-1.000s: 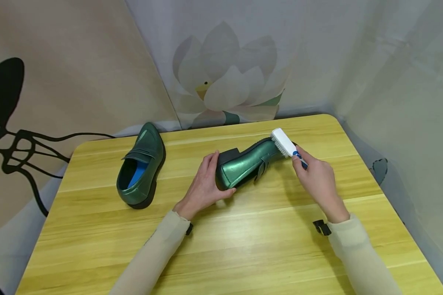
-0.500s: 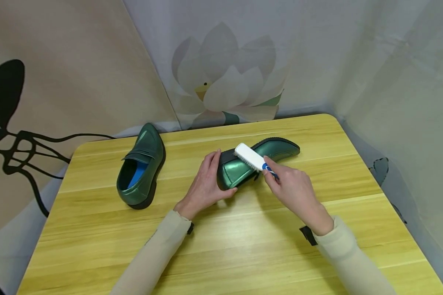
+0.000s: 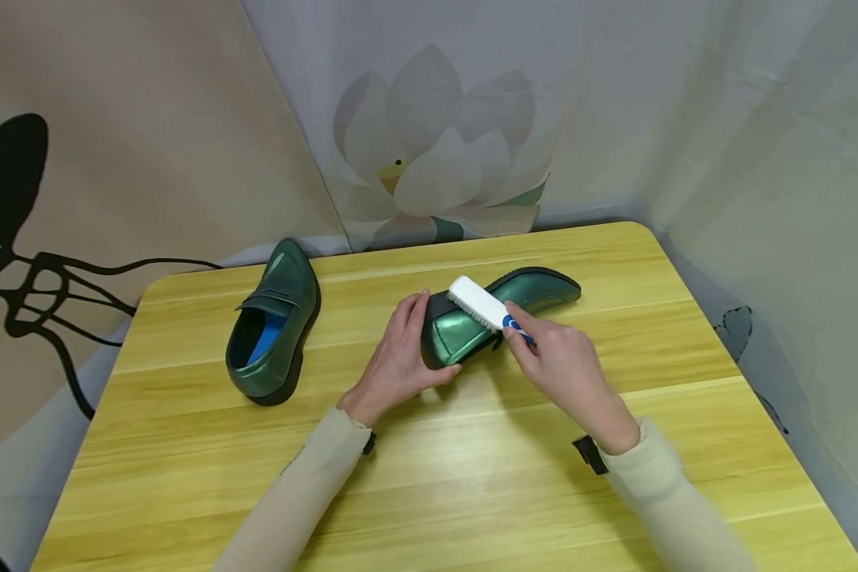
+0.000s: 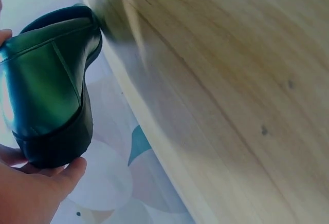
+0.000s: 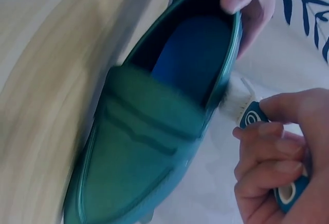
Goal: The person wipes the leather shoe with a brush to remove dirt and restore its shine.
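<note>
A shiny green loafer (image 3: 457, 334) lies tilted on its side, its toe pointing right in the head view. My left hand (image 3: 398, 356) grips it round the heel, thumb low and fingers by the black heel block; the left wrist view shows the shoe's back (image 4: 46, 90) in that grasp. In my right hand (image 3: 565, 361) is a white brush (image 3: 481, 302) with a blue-and-white handle, pinched by thumb and curled fingers. Its bristles lie against the loafer's side near the heel. The right wrist view shows the blue insole (image 5: 193, 59) and the brush handle (image 5: 252, 116).
A matching green loafer (image 3: 275, 322) stands upright at the left of the wooden table (image 3: 457, 477), toe toward the back edge. Behind the table hangs a pale curtain (image 3: 615, 103) with a printed flower.
The brush in my right hand has moved left along the loafer, from its toe to near the heel. My left hand keeps its hold, almost unmoved.
</note>
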{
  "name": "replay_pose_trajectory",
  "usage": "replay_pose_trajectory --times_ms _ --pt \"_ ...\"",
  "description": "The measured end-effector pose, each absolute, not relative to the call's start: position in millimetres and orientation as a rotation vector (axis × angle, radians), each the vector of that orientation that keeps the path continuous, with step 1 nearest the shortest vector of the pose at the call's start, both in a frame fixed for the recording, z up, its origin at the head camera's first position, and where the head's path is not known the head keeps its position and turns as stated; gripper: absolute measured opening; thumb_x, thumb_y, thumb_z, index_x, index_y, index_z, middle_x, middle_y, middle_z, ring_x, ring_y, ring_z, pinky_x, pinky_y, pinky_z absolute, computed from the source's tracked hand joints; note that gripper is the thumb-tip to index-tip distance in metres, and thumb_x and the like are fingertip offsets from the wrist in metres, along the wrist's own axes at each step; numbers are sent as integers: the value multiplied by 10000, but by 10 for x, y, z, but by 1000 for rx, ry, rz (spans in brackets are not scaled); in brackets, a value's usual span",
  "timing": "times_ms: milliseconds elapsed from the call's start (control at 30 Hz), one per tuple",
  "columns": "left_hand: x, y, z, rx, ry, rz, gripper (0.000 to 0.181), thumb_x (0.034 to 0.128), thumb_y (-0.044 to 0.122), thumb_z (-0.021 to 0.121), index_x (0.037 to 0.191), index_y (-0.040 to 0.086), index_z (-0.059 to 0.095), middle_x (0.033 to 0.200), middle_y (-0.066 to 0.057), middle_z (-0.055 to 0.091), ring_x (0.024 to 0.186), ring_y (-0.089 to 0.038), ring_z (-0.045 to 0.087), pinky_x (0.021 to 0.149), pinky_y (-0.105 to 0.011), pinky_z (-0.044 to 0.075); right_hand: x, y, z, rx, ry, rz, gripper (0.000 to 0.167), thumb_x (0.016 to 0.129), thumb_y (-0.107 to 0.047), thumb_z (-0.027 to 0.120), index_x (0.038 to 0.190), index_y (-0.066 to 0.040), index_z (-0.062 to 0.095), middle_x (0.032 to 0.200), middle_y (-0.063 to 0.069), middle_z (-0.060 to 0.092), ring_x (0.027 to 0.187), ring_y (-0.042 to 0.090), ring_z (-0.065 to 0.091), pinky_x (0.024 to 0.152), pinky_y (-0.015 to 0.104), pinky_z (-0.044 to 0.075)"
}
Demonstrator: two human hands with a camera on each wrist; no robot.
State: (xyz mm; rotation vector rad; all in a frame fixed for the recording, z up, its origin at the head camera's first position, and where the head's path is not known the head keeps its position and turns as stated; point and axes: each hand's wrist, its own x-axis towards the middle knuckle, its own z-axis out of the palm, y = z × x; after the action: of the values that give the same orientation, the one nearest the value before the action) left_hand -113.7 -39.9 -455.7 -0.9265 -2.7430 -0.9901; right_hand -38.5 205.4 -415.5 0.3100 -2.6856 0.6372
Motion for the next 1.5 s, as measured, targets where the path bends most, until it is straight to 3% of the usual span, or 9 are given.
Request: replay_pose_trajectory --times_ms 167,467,767,1067,1367,1500 --pt "-1143 -393 -4562 -949 -2716 -987 1179 705 378 961 1590 -30 296 1539 -219 374 1350 -357 448 1105 -507 439 -378 1915 -4150 387 -2693 642 391 1032 -224 640 1377 -43 668 601 -47 452 472 80 336 421 273 282" --pt "-1136 -383 -4547 -956 -2730 -967 1175 700 382 964 1595 13 299 1555 -195 360 1365 -343 429 1109 -501 438 -424 2113 -4179 229 -2676 605 381 1030 -204 641 1379 -54 670 556 -27 430 430 104 307 395 295 257" --pt "-1137 -380 -4557 -993 -2671 -945 1160 688 372 974 1566 -26 328 1529 -208 385 1343 -344 445 1112 -490 437 -380 1948 -4187 438 -2626 651 379 1021 -184 649 1370 -38 673 605 -51 441 488 60 324 421 260 276" --pt "-1133 -385 -4537 -970 -2689 -943 1173 692 378 970 1587 2 311 1540 -201 377 1353 -346 441 1107 -503 441 -418 2091 -4172 248 -2653 598 388 1020 -201 655 1375 -46 671 567 -23 453 440 99 322 396 285 256" --pt "-1140 -393 -4558 -1010 -2640 -937 1153 680 365 979 1554 -32 340 1513 -210 397 1333 -341 452 1110 -487 439 -375 1934 -4171 412 -2655 640 391 1026 -212 649 1384 -54 666 601 -53 438 485 73 328 426 268 277" --pt "-1139 -395 -4566 -1006 -2647 -932 1160 685 379 974 1562 -28 332 1521 -213 392 1340 -345 449 1110 -489 439 -364 1970 -4178 361 -2656 636 392 1019 -221 661 1374 -57 675 577 -56 426 462 76 316 411 270 259"
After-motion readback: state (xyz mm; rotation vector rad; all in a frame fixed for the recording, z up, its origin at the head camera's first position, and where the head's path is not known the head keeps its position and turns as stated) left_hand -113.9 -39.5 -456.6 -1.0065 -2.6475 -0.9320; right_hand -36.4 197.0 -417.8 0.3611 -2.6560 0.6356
